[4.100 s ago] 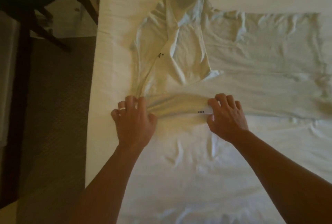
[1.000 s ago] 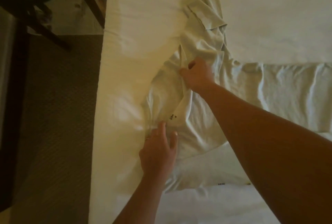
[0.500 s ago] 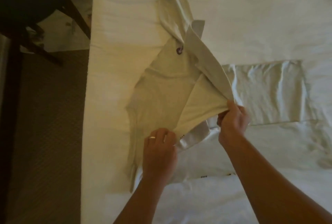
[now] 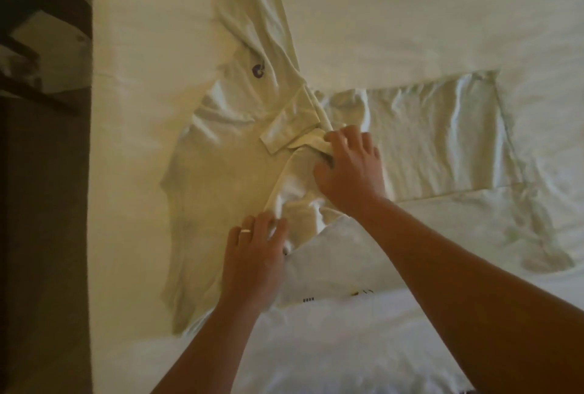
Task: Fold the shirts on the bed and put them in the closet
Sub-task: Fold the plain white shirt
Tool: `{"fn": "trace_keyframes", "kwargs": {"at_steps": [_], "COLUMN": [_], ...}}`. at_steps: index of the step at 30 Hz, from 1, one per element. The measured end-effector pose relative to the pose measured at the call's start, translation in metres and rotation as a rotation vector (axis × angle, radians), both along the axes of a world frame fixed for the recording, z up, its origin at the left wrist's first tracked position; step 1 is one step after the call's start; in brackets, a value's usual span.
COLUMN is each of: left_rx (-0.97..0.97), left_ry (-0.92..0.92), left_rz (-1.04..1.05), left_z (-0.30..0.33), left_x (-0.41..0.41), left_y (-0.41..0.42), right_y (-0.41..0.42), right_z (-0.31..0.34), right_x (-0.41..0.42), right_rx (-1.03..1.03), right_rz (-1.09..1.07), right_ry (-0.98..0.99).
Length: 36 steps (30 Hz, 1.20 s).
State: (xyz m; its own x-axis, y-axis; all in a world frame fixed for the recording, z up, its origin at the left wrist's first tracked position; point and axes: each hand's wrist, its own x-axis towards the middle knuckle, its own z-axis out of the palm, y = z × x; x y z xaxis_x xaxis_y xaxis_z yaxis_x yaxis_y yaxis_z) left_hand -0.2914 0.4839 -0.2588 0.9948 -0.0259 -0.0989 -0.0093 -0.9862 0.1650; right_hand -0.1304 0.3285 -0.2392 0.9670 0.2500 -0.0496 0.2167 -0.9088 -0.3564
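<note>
Pressing down on a pale cream shirt [image 4: 221, 178] spread across the white bed [image 4: 395, 14], I have both hands on its cloth. Beside the bed on my left lies dark carpet [image 4: 44, 235], with dark wooden furniture legs [image 4: 34, 93] farther up that side, well apart from the shirt. A folded white sheet [image 4: 442, 141] lies flat just to the right of the shirt, its near edge touching the crumpled cloth under my right hand [image 4: 350, 169]. A second white cloth with small dark marks [image 4: 331, 270] lies nearer to me, and the shirt's lower edge overlaps it.

The shirt's long axis runs away from me, leaning slightly rightward toward the top. A small purple emblem [image 4: 258, 70] shows on its upper part, and a flat folded band [image 4: 292, 128] lies across its middle.

My right hand has its fingers curled, pinching a fold of the shirt beside that band. My left hand [image 4: 252, 261], wearing a ring [image 4: 246, 230], rests flat with fingers straight on the lower part of the shirt.
</note>
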Motion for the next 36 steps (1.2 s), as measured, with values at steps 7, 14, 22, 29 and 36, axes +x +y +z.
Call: {"fn": "trace_keyframes", "kwargs": {"at_steps": [7,14,22,29,36], "left_rx": [0.001,0.016,-0.013,-0.031,-0.043], "left_ry": [0.114,0.154,-0.062,0.087,0.032], "left_rz": [0.018,-0.011,-0.15,-0.202,-0.343], "left_z": [0.01,0.012,0.005,-0.001,-0.002], "left_x": [0.004,0.038,0.038,0.015,-0.021], "left_y": [0.004,-0.04,-0.038,-0.045,-0.067], "right_y": [0.027,-0.014,-0.157,-0.202,-0.248], "right_z": [-0.015,0.012,0.033,0.001,0.013], "right_x": [0.045,0.049,-0.001,-0.028,-0.043], "right_rx": [-0.154,0.723,1.445,1.472,1.413], "right_rz": [0.17,-0.65,-1.486,-1.393,-1.537], "right_ry": [0.131,0.223,0.126,0.583,0.368]}}
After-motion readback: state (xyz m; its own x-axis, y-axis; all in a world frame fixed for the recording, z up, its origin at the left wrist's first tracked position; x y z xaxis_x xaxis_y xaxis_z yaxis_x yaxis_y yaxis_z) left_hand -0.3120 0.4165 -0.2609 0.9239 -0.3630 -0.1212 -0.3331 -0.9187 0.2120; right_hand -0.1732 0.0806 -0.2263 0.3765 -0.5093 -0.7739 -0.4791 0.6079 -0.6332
